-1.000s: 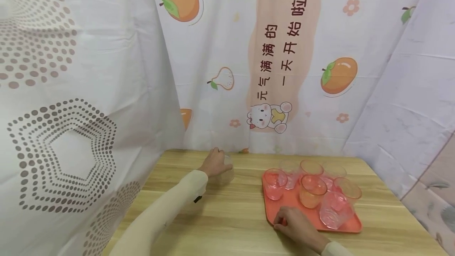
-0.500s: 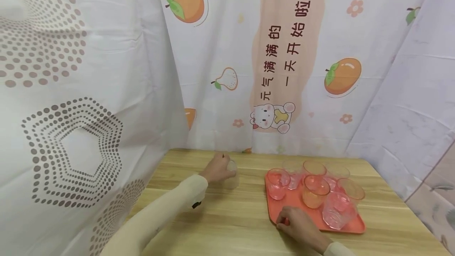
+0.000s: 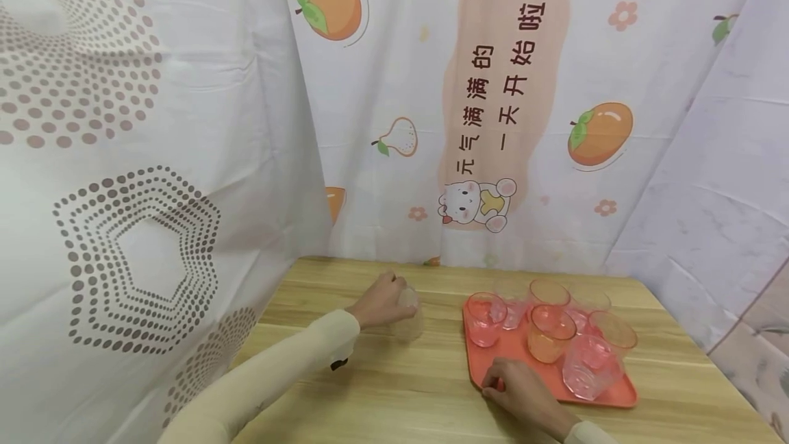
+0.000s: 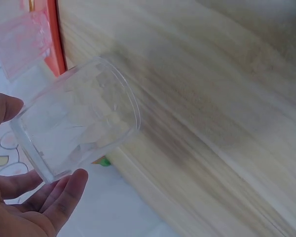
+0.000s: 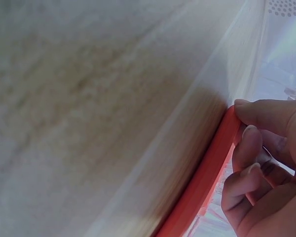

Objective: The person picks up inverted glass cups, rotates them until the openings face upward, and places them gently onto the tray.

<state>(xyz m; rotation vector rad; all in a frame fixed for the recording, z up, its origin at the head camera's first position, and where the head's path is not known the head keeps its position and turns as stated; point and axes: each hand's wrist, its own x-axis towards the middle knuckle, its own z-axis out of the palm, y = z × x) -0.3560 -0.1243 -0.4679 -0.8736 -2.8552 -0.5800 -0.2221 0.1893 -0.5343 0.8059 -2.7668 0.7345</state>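
Observation:
My left hand (image 3: 385,301) holds a clear plastic cup (image 4: 79,118) by its base, thumb on one side and fingers on the other. The cup is upside down, its wide rim facing the wooden table, to the left of the red tray (image 3: 520,379). At the tray's near left corner, my right hand (image 3: 520,389) pinches the rim, with the thumb (image 5: 266,113) on the edge and the other fingers curled. Several see-through cups stand on the tray, among them a pink cup (image 3: 485,324) and an orange cup (image 3: 550,338).
The wooden table (image 3: 370,375) ends at a printed white curtain (image 3: 364,211) along the back. Another patterned curtain (image 3: 142,245) hangs at the left. A clear faceted cup (image 3: 588,372) stands near the tray's front right edge.
My left hand has come slightly nearer to me with the inverted cup. The head view has shifted a little to the left. My right hand stays at the tray's corner.

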